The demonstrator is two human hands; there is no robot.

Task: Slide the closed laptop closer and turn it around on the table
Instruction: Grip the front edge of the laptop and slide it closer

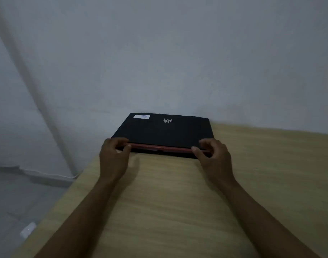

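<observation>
A closed black laptop (165, 130) lies flat at the far end of the wooden table (174, 202), close to the wall. Its lid carries a silver logo and a white sticker at the far left corner, and a red strip runs along its near edge. My left hand (114, 157) grips the near left corner of the laptop, fingers over the lid and thumb on the red edge. My right hand (213, 155) grips the near right corner the same way. Both forearms stretch out over the table.
A pale wall (178, 62) stands just behind the laptop. The table's left edge runs diagonally, with grey floor (20, 198) beyond it. A small white device (27, 229) lies on the floor at lower left. A thin white cable runs along the skirting.
</observation>
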